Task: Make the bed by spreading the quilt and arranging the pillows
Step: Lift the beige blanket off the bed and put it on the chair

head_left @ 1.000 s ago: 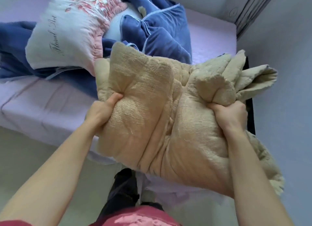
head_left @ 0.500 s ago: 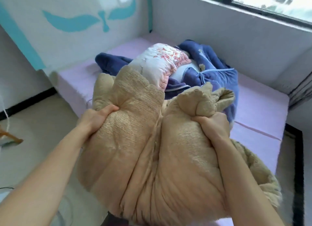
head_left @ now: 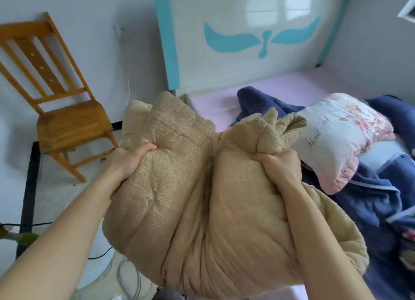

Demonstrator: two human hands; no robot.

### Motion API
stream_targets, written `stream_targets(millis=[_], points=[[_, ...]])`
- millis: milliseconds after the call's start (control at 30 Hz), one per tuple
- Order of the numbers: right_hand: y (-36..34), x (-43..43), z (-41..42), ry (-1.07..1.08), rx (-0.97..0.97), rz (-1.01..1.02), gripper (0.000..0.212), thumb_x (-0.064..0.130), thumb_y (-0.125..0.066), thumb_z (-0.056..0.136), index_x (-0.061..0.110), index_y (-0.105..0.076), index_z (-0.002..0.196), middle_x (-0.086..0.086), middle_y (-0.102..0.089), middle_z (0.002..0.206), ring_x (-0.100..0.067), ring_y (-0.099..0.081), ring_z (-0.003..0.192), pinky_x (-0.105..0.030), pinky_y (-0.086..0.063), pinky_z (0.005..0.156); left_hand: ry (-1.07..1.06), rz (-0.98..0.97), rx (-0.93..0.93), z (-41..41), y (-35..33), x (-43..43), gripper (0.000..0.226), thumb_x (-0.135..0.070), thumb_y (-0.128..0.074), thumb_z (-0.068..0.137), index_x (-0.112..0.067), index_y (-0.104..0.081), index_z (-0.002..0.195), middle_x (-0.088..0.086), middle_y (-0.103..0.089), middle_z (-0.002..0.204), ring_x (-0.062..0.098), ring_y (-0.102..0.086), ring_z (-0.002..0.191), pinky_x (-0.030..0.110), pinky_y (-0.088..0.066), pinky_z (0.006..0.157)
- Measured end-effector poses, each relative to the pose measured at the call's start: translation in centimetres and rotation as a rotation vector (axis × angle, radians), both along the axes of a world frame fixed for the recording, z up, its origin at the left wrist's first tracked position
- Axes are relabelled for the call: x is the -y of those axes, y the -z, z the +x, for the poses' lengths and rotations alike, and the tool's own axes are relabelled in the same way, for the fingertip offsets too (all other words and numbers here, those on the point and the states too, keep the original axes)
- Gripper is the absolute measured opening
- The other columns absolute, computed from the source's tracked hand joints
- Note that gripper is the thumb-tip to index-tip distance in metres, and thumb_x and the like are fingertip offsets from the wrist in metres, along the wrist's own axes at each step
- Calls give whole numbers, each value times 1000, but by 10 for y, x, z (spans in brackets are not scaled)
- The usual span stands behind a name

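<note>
A bulky beige fleece quilt (head_left: 186, 210) is bunched up in front of me, held off the bed. My left hand (head_left: 128, 162) grips its left fold, my right hand (head_left: 278, 167) clutches a gathered wad at its upper right. Behind it on the pink-sheeted bed (head_left: 276, 91) lies a white pillow with pink flowers and script lettering (head_left: 339, 138), resting on a crumpled dark blue quilt (head_left: 370, 205) that spreads over the bed's right side.
A white headboard with a teal wing motif (head_left: 253, 39) stands at the bed's far end. A wooden chair (head_left: 60, 111) is on the floor at the left near the wall. Cables (head_left: 98, 256) trail across the floor at lower left.
My view has swung left, from the bed's foot and window wall to the headboard and chair. Both hands keep the same grip on the beige quilt, carried along with the turn.
</note>
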State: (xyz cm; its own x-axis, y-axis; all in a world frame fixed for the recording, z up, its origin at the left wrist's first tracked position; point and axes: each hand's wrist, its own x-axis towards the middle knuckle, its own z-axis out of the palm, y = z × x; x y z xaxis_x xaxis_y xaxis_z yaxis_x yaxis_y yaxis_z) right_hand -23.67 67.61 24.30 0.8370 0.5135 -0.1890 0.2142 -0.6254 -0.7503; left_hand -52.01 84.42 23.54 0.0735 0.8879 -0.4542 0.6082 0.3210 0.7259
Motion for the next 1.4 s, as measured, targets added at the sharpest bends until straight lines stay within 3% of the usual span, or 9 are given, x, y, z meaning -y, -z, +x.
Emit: stream_targets(millis=[200, 333, 400, 533, 700, 1000, 1267, 1333, 1400], points=[[-13, -167, -41, -152, -2, 47, 40, 45, -78, 60, 16, -65, 84, -1, -67, 82, -25, -63, 80, -37, -53, 73, -173, 38, -2, -61, -15, -129, 109, -81, -65, 45, -9, -58, 126, 10, -61, 121, 33, -58, 104, 46, -45, 97], [-24, -267, -61, -281, -8, 73, 30, 38, -78, 67, 23, -53, 64, 5, -59, 69, -22, -58, 73, -36, -52, 72, -294, 63, 0, -91, -23, -197, 112, -82, -65, 41, -11, -57, 128, 6, -61, 115, 29, -59, 98, 43, -47, 92], [-26, -324, -71, -338, -1, 77, 30, 43, -78, 63, 20, -58, 65, 2, -63, 68, -22, -61, 72, -39, -55, 72, -360, 93, 6, -105, -25, -235, 111, -81, -66, 40, -13, -58, 127, 5, -61, 112, 26, -59, 95, 41, -49, 87], [-29, -445, -92, -467, -9, 94, 30, 41, -78, 63, 17, -61, 67, 0, -64, 68, -22, -62, 70, -36, -53, 66, -460, 144, -27, -133, -25, -318, 96, -79, -65, 44, -19, -63, 119, 3, -64, 108, 24, -60, 89, 37, -47, 76], [-32, -594, -121, -626, -41, 97, 30, 40, -79, 65, 16, -60, 70, 0, -63, 71, -20, -60, 70, -38, -54, 72, -639, 167, -21, -167, -22, -412, 72, -77, -65, 47, -24, -66, 96, 3, -66, 99, 26, -62, 89, 42, -50, 86], [-35, -808, -218, -789, -94, 162, 41, 43, -78, 59, 12, -68, 84, -1, -70, 78, -21, -67, 73, -43, -59, 71, -868, 160, -27, -259, -31, -553, 60, -74, -67, 50, -22, -64, 80, 5, -67, 89, 29, -64, 83, 45, -53, 84], [37, -949, -327, -804, -162, 178, 41, 43, -79, 64, 16, -62, 89, 4, -67, 82, -19, -64, 78, -37, -55, 69, -1029, 206, -41, -375, 27, -684, 68, -69, -70, 57, -16, -66, 99, 3, -65, 93, 27, -62, 86, 40, -48, 77], [85, -975, -347, -792, -162, 108, 50, 48, -77, 67, 15, -59, 100, 3, -67, 91, -22, -63, 86, -36, -50, 72, -1122, 167, -50, -401, 71, -708, 82, -74, -65, 59, -19, -60, 119, 0, -63, 106, 25, -59, 97, 41, -46, 85], [144, -987, -360, -778, -174, -50, 66, 54, -76, 68, 15, -53, 116, -1, -65, 103, -28, -61, 97, -38, -48, 79, -1132, 2, -150, -419, 134, -730, 96, -83, -49, 67, -23, -39, 142, 6, -51, 136, 30, -48, 123, 47, -37, 103]])
